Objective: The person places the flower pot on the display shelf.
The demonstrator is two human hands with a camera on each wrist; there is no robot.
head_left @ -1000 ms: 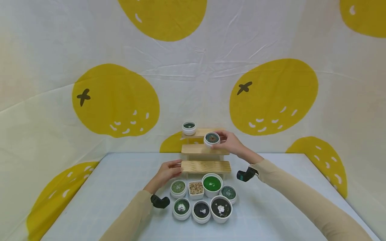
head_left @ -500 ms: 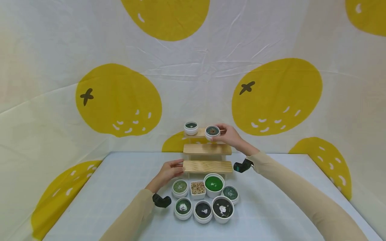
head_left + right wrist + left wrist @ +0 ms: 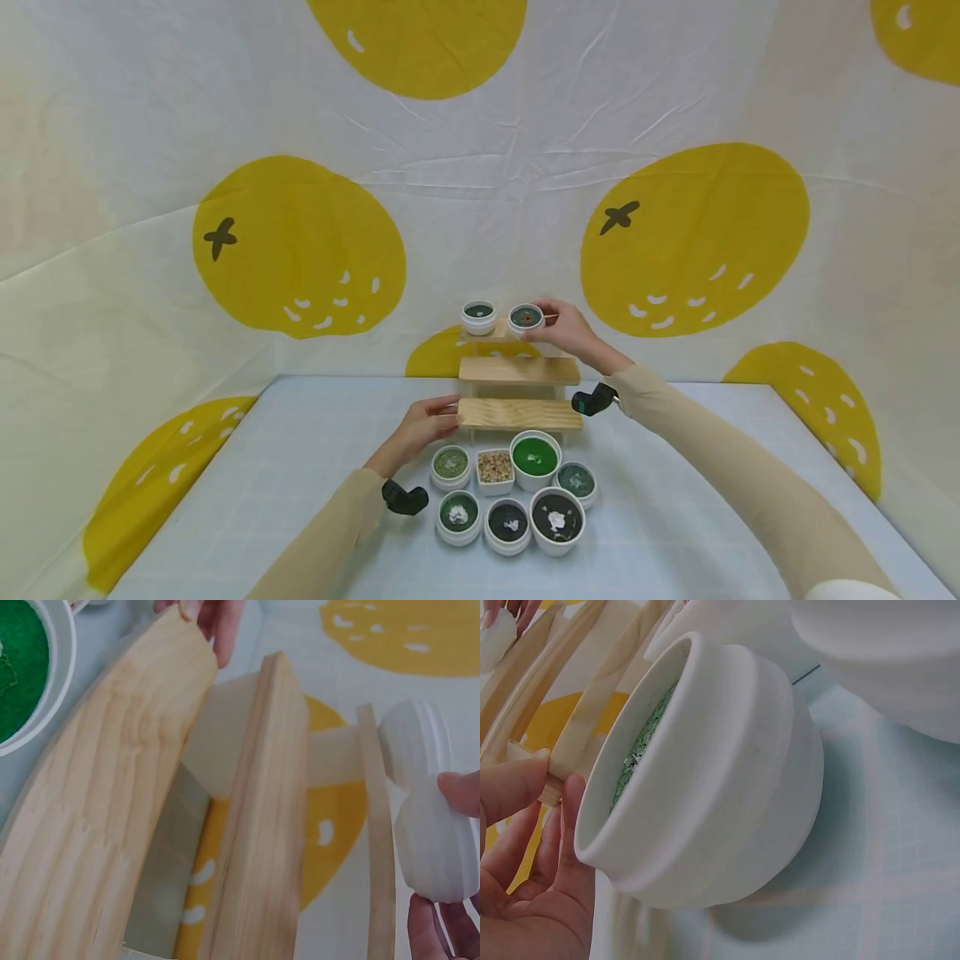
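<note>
My right hand (image 3: 567,328) holds a small white round pot (image 3: 526,318), with dark green filling and a brown centre, at the top step of a three-tier wooden stand (image 3: 520,413). In the right wrist view, thumb and fingers grip this pot (image 3: 435,844) from opposite sides, right at the top board. Another white pot (image 3: 478,317) with dark green filling sits to its left on that step. With thumb and fingers, my left hand (image 3: 418,427) pinches the left end of the lowest board, as the left wrist view shows close up.
In front of the stand, several white pots cluster on the pale blue table (image 3: 300,467). Among them are a bright green-filled pot (image 3: 536,457), a square dish of tan granules (image 3: 495,468) and a dark-filled cup (image 3: 557,517). Behind hangs a fruit-printed cloth (image 3: 487,217).
My right hand has raised the pot from near the middle step to the top step, beside the other pot. The left hand keeps its pinch on the lowest board.
</note>
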